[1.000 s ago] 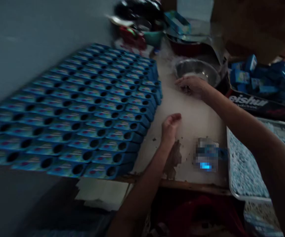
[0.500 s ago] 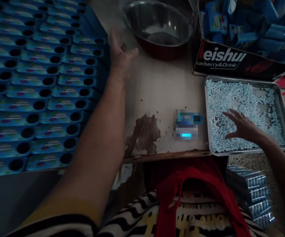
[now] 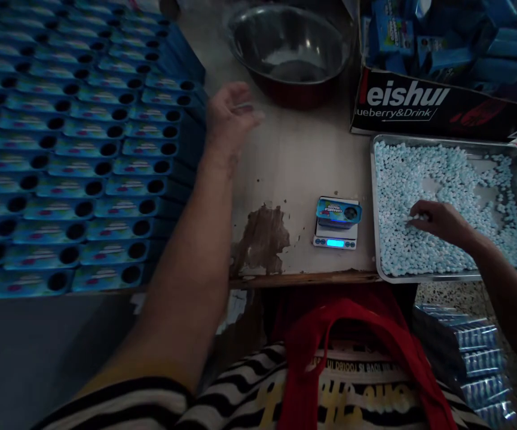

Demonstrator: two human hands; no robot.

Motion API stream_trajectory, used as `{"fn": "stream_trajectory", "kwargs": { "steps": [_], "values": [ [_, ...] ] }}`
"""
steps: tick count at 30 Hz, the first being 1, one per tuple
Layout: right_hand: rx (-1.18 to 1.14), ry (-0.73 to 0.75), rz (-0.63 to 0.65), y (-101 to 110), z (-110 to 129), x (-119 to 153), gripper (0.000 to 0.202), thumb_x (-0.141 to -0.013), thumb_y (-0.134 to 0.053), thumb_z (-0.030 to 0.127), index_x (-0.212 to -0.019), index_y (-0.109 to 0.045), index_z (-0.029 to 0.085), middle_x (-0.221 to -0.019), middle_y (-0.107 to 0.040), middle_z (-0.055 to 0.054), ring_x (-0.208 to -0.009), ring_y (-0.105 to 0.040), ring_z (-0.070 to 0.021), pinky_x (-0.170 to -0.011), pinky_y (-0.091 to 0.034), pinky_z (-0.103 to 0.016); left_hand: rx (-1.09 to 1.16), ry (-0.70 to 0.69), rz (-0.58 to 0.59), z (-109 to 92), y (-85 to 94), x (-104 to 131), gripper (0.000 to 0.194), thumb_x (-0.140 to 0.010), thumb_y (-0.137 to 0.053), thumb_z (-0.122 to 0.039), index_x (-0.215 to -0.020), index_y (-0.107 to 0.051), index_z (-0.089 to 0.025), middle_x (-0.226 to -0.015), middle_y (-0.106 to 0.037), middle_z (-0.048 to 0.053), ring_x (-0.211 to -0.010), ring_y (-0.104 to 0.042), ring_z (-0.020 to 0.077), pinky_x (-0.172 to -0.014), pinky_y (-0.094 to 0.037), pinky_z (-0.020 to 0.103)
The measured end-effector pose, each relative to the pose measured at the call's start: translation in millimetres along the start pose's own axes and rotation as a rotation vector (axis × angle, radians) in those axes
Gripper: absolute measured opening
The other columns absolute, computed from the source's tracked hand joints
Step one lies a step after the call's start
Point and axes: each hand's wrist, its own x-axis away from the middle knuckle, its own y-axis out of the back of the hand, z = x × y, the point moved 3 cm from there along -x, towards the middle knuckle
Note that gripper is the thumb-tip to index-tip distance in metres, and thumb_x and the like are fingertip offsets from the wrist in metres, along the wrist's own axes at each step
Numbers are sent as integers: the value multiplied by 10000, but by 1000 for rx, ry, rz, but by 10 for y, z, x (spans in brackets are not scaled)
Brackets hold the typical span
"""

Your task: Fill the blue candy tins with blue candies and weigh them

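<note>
My right hand [image 3: 444,224] is over a metal tray [image 3: 377,239] of small pale-blue and white candies [image 3: 415,167], fingertips pinched together among them with a few in the pinch. My left hand [image 3: 233,116] hangs above the table beside the rows of boxes, its fingers loosely curled and apart, with nothing seen in it. On a small digital scale [image 3: 335,243] with a lit display rests a blue candy box [image 3: 334,211] with a round hole in its top. The display's figures are too small to read.
Tight rows of blue boxes [image 3: 101,146] with dark round holes fill the left side. A metal bowl [image 3: 289,89] stands at the back, beside a black carton [image 3: 437,110] heaped with blue packs. Shiny wrapped packs [image 3: 482,358] are stacked below at right.
My right hand has closed from spread fingers into a pinch in the candies. My left hand has moved slightly right and nearer, its fingers curling. The view has shifted a little.
</note>
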Motion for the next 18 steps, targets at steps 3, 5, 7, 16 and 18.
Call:
{"fn": "stream_trajectory", "kwargs": {
  "steps": [3,5,7,16,18],
  "values": [
    [-23,-15,-81,194,83,-35,363,-976,-803,553,-1202,-852,274,-1022,-787,-83,-709,-667,-191,-673,-530,-357,123,134,456,-459,-186,661,866,-662,-1027,-140,-1440,-647,-103,-1352,-793,171,-1208,-764,293,-1039,-627,487],
    [3,-6,-198,276,186,-49,434,-923,-865,584,-1261,-867,311,-1248,-770,-120,-783,-692,-209,-743,-568,-402,161,177,736,-767,-334,1217,1022,-582,-1095,-235,-1492,-630,-231,-1455,-759,163,-1340,-725,330,-1087,-605,477],
    [-103,-46,-324,259,294,-83,442,-902,-878,619,-1211,-883,303,-1261,-758,-125,-790,-684,-203,-759,-575,-409,119,153,719,-985,-472,1661,933,-599,-1103,-335,-1423,-672,-261,-1474,-749,137,-1402,-693,340,-1149,-564,475],
    [-1631,-387,-387,-431,751,-651,436,-973,-773,657,-1002,-760,222,-903,-763,-47,-824,-701,-177,-750,-591,-301,-203,-352,519,-1747,-1362,1638,227,-973,-767,-354,-1185,-811,-289,-1184,-823,72,-1139,-721,307,-1136,-534,515],
    [-1828,-420,-286,-487,808,-759,444,-1012,-705,665,-985,-726,222,-874,-755,-45,-812,-688,-193,-744,-596,-319,-286,-538,565,-1993,-1594,1532,242,-994,-703,-263,-1162,-842,-368,-1197,-834,52,-1210,-706,333,-1240,-435,576]
  ]
}}
